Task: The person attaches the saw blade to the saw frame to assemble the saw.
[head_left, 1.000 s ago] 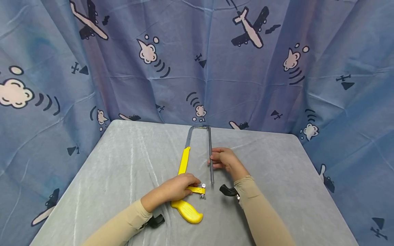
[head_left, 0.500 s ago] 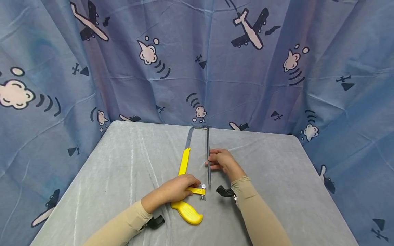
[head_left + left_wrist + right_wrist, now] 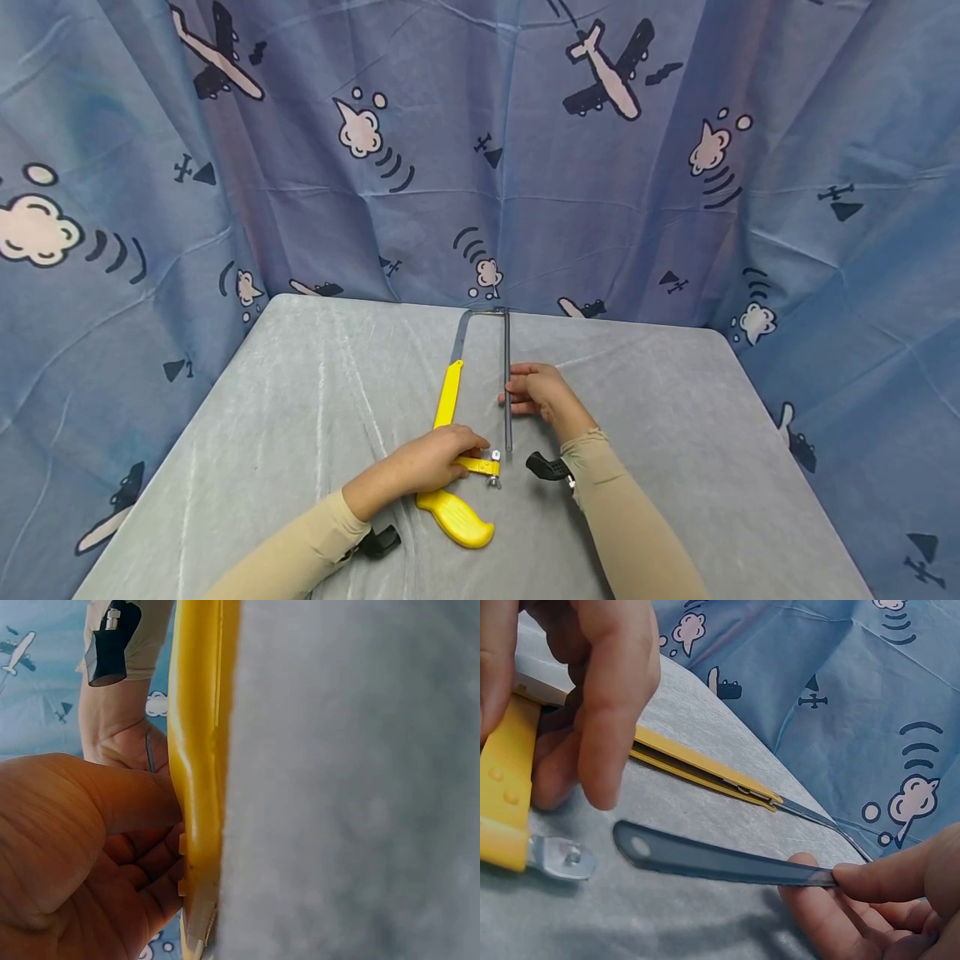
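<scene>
A yellow hacksaw frame [image 3: 448, 392] lies on the grey-covered table with its handle [image 3: 457, 518] toward the person. My left hand [image 3: 438, 457] grips the frame just above the handle, by the short arm that carries the blade pin and wing nut [image 3: 494, 479]. Between thumb and fingers, my right hand [image 3: 543, 396] pinches a dark hacksaw blade [image 3: 507, 350] near its middle. The blade's far end meets the frame's far tip. In the right wrist view its near end, with a round hole [image 3: 640, 846], stands apart from the metal blade holder [image 3: 566, 859].
The table's [image 3: 660, 433] back edge runs just behind the saw's far tip. A blue curtain [image 3: 427, 150] printed with planes and clouds hangs around the table. Black wrist cameras sit on both forearms, the right one [image 3: 547, 467] close beside the blade's near end.
My right hand and the blade have shifted slightly left, bringing the blade's near end closer in line with the pin. My left hand and the frame have stayed put.
</scene>
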A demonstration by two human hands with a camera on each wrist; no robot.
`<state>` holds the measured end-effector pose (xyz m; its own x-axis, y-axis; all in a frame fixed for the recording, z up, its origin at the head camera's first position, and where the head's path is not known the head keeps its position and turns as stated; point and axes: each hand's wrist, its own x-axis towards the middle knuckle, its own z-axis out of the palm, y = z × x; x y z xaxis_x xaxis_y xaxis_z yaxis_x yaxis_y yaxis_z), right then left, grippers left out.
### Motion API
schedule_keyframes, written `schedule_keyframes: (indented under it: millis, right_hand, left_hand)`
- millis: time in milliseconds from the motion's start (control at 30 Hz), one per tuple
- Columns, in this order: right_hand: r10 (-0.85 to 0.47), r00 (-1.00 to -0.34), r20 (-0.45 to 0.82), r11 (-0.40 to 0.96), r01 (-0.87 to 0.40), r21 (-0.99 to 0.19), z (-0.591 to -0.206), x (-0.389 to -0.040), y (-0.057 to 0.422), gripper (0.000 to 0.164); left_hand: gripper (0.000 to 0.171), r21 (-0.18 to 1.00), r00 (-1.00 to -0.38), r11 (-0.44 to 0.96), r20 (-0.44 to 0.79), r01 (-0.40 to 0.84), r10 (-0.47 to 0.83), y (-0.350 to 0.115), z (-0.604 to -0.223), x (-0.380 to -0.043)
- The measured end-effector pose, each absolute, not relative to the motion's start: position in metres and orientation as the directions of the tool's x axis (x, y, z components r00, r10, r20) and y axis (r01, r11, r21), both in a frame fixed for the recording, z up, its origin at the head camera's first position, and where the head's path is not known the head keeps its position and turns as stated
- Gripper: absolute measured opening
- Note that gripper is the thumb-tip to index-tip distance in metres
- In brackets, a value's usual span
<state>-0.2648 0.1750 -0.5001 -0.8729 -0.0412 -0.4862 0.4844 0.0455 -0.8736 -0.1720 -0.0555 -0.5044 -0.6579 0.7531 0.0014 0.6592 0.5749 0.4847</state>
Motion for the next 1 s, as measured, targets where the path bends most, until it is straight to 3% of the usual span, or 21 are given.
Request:
schedule_keyframes:
  millis: [1000]
  right_hand:
    - [-0.034, -0.865, -0.501, 0.063, 0.498, -0.865, -0.5021, -0.2657, 0.1721, 0.047]
  left_hand:
    - [0.038, 0.479, -0.652, 0.565, 0.021, 0.672, 0.758, -0.0559, -0.5050, -0.1722]
